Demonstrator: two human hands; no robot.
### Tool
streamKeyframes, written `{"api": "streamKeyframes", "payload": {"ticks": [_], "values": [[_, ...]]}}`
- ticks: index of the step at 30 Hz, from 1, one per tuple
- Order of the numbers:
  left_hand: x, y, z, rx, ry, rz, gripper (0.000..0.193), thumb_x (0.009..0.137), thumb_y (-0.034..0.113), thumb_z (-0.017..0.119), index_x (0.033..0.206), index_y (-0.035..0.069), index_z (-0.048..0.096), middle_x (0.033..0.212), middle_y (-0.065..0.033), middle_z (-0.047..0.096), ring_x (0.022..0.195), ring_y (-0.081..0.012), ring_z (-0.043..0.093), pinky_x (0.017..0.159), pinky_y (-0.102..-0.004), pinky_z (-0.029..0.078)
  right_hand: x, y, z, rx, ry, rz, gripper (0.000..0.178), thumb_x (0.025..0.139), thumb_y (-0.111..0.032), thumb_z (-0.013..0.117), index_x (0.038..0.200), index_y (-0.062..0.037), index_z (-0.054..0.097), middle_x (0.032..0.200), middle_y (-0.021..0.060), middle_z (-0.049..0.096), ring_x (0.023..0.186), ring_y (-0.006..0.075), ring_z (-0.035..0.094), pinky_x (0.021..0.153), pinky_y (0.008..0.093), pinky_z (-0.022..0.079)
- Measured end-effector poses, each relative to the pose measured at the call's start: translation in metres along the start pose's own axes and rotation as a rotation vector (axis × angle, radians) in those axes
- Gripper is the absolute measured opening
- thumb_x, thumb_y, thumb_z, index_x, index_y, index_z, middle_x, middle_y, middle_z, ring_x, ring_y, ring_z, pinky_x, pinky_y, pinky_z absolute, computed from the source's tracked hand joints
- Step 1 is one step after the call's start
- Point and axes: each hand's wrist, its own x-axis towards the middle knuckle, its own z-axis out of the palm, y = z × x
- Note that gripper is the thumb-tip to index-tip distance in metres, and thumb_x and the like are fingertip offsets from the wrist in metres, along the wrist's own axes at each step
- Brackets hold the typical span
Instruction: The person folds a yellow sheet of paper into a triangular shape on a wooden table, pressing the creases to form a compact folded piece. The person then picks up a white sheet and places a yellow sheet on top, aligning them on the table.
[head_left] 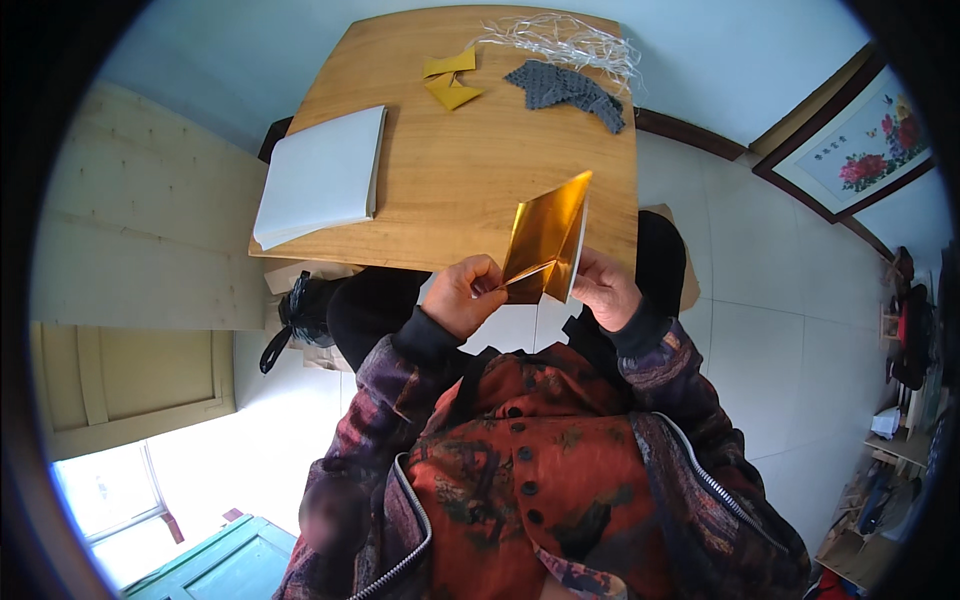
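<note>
A folded sheet of shiny gold paper [549,233] is held up between both hands, just in front of the near edge of a wooden table [470,180]. My left hand [466,293] pinches its lower left corner. My right hand [604,287] grips its right side, where a white underside shows. The sheet stands tilted, its point up toward the right.
On the table lie a white stack of paper [322,175] at the left, two folded yellow paper pieces [450,80], a grey knitted cloth [567,92] and a bundle of pale strands [565,38]. A black bag [305,310] sits under the table edge. A framed flower picture [860,150] leans at the right.
</note>
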Motion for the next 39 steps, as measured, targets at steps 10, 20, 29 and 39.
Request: {"api": "streamKeyframes", "payload": {"ticks": [10, 20, 29, 39], "values": [[0.016, 0.005, -0.004, -0.055, -0.043, -0.09, 0.012, 0.083, 0.006, 0.07, 0.089, 0.001, 0.061, 0.073, -0.0019, 0.06, 0.071, -0.011, 0.059, 0.064, -0.0266, 0.049, 0.027, 0.011, -0.008, -0.112, 0.136, 0.053, 0.011, 0.09, -0.012, 0.069, 0.095, -0.0041, 0.063, 0.081, 0.0019, 0.065, 0.065, 0.0058, 0.057, 0.058, 0.0218, 0.047], [0.019, -0.019, 0.001, -0.533, 0.049, -0.103, 0.013, 0.092, 0.014, 0.069, 0.094, 0.002, 0.065, 0.082, -0.0028, 0.067, 0.077, -0.009, 0.061, 0.075, -0.0252, 0.049, 0.026, 0.016, -0.019, 0.079, 0.225, 0.119, 0.01, 0.093, -0.01, 0.065, 0.102, -0.0061, 0.062, 0.084, 0.0031, 0.066, 0.07, 0.0107, 0.063, 0.06, 0.0216, 0.048], [0.016, -0.019, 0.008, -0.539, 0.185, -0.024, 0.014, 0.091, 0.016, 0.07, 0.087, 0.002, 0.067, 0.077, -0.001, 0.067, 0.072, -0.008, 0.059, 0.07, -0.0242, 0.048, 0.021, 0.016, -0.016, 0.054, 0.245, 0.13, 0.01, 0.092, -0.011, 0.066, 0.101, -0.007, 0.062, 0.085, 0.0034, 0.067, 0.071, 0.0109, 0.065, 0.063, 0.0218, 0.052], [0.017, -0.018, 0.012, -0.541, 0.159, -0.083, 0.012, 0.09, 0.011, 0.071, 0.085, 0.001, 0.066, 0.075, -0.001, 0.066, 0.068, -0.0063, 0.057, 0.064, -0.0218, 0.046, 0.02, 0.015, -0.007, 0.086, 0.278, 0.118, 0.014, 0.092, -0.013, 0.068, 0.1, -0.004, 0.063, 0.081, 0.0042, 0.067, 0.068, 0.0108, 0.066, 0.058, 0.0213, 0.049]]}}
